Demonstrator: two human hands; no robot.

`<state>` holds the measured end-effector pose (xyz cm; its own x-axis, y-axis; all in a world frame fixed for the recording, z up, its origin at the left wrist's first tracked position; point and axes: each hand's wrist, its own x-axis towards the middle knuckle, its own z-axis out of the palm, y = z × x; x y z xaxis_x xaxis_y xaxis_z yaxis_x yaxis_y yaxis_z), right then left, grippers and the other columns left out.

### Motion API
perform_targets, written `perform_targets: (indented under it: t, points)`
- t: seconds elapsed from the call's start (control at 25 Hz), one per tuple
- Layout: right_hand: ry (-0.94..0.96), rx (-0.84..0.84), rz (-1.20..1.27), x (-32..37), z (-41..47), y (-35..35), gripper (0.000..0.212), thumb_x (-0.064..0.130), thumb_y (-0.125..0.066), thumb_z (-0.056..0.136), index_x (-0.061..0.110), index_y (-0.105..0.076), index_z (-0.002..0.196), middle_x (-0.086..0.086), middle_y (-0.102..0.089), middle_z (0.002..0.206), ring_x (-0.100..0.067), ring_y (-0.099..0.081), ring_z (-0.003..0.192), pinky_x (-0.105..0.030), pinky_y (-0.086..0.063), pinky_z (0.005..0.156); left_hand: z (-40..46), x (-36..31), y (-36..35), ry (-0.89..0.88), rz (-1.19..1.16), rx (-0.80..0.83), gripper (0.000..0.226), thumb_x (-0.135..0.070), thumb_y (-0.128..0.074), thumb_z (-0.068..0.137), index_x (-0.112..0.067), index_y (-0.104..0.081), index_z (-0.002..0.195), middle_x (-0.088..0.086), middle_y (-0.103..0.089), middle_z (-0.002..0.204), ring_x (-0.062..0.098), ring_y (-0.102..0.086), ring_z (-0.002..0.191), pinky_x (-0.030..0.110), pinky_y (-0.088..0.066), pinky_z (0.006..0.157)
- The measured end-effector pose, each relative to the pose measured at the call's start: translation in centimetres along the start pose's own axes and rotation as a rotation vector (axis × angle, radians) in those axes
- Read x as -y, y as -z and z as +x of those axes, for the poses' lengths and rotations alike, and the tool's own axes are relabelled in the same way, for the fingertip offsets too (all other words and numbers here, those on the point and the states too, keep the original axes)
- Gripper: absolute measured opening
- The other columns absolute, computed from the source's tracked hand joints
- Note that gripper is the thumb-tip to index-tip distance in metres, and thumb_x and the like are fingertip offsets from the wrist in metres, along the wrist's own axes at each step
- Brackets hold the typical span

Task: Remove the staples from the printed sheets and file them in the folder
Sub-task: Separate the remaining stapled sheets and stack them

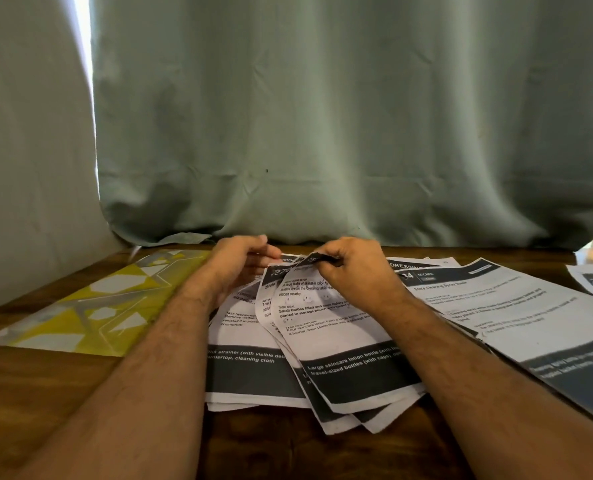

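We are pinching the stapled sheets [326, 327] at their top corner, near the table's [46, 393] far edge, left hand [239, 263] bracing, right hand [348, 268] prying; we should be lifting the staple gently to avoid tearing.

My left hand [234, 263] and right hand [352, 268] are bare: no gloves, rings or watch on the parts that show. Both forearms are bare too, coming in from the lower corners of the frame toward its middle, with no sleeve showing up to the bottom edge. Dark hair covers the forearms, thickest along their upper sides. My fingernails look short and unpainted.
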<state>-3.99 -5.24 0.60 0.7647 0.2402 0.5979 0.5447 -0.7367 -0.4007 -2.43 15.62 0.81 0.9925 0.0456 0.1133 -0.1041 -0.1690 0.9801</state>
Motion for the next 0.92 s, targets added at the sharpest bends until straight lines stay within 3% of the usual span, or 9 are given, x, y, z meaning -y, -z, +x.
perform_targets:
  t: [0.08, 0.16, 0.24, 0.32, 0.4, 0.52, 0.72, 0.92]
  points:
    - [-0.009, 0.009, 0.023, -0.2, -0.1, 0.0, 0.018, 0.021, -0.067, 0.091, 0.028, -0.076, 0.105, 0.014, -0.067, 0.096, 0.000, -0.061, 0.084, -0.021, -0.052, 0.087, 1.1, 1.1, 0.1, 0.002, 0.437, -0.282, 0.015, -0.023, -0.067, 0.093, -0.014, -0.078, 0.094, 0.005, -0.076, 0.093, 0.016, -0.067, 0.082, 0.032, -0.052, 0.072]
    - [-0.019, 0.037, 0.031, -0.3, -0.1, 0.0, 0.015, 0.022, -0.069, 0.090, 0.028, -0.077, 0.102, 0.012, -0.068, 0.099, -0.002, -0.062, 0.088, -0.025, -0.054, 0.089, 1.3, 1.6, -0.3, 0.022, 0.834, -0.321, 0.020, -0.022, -0.071, 0.090, -0.014, -0.076, 0.107, 0.008, -0.073, 0.111, 0.025, -0.065, 0.103, 0.037, -0.053, 0.089]
    - [-0.028, 0.055, 0.036, -0.4, -0.1, 0.0, 0.015, 0.021, -0.069, 0.090, 0.029, -0.077, 0.101, 0.013, -0.067, 0.099, -0.002, -0.062, 0.088, -0.025, -0.055, 0.089, 1.3, 1.7, -0.6, 0.039, 0.916, -0.320, 0.034, -0.020, -0.071, 0.089, -0.011, -0.069, 0.122, 0.011, -0.067, 0.125, 0.030, -0.061, 0.116, 0.036, -0.049, 0.097]
    - [-0.034, 0.063, 0.047, -0.3, -0.1, -0.1, 0.016, 0.021, -0.070, 0.090, 0.029, -0.077, 0.102, 0.013, -0.067, 0.101, -0.001, -0.061, 0.088, -0.024, -0.054, 0.090, 1.4, 1.6, -0.6, 0.038, 0.859, -0.338, 0.042, -0.022, -0.074, 0.088, -0.010, -0.064, 0.127, 0.012, -0.065, 0.129, 0.030, -0.060, 0.118, 0.036, -0.048, 0.096]
    - [-0.033, 0.055, 0.054, -0.3, -0.1, -0.2, 0.016, 0.021, -0.070, 0.090, 0.029, -0.077, 0.102, 0.013, -0.067, 0.100, -0.001, -0.062, 0.088, -0.024, -0.055, 0.089, 1.6, 1.8, -0.3, 0.061, 0.708, -0.352, 0.041, -0.025, -0.079, 0.085, -0.013, -0.066, 0.123, 0.010, -0.069, 0.122, 0.026, -0.065, 0.106, 0.036, -0.051, 0.088]
    - [-0.017, 0.035, 0.050, -0.5, -0.1, -0.3, 0.018, 0.021, -0.069, 0.090, 0.028, -0.076, 0.106, 0.014, -0.068, 0.100, -0.001, -0.064, 0.087, -0.024, -0.055, 0.088, 1.6, 1.2, -0.1, -0.029, 0.441, -0.446, 0.005, -0.024, -0.071, 0.092, -0.020, -0.069, 0.093, 0.004, -0.076, 0.102, 0.015, -0.068, 0.078, 0.028, -0.052, 0.066]
    - [-0.011, 0.017, 0.006, -0.5, 0.2, -0.4, 0.021, 0.020, -0.066, 0.092, 0.027, -0.076, 0.110, 0.008, -0.071, 0.104, -0.007, -0.065, 0.090, -0.030, -0.056, 0.091, -0.1, -1.0, -0.6, -0.427, 0.315, -0.767, 0.019, -0.027, -0.058, 0.102, -0.010, -0.064, 0.105, -0.001, -0.066, 0.098, 0.014, -0.061, 0.085, 0.009, -0.033, 0.054]
    - [0.020, 0.014, -0.053, -0.5, 0.1, -0.1, 0.024, 0.022, -0.061, 0.095, 0.029, -0.073, 0.114, 0.008, -0.069, 0.110, -0.004, -0.059, 0.088, -0.022, -0.051, 0.092, -0.4, -1.6, -0.6, -0.571, 0.209, -0.864, 0.019, -0.026, -0.057, 0.102, -0.009, -0.065, 0.109, 0.001, -0.067, 0.097, 0.015, -0.061, 0.084, 0.009, -0.038, 0.055]
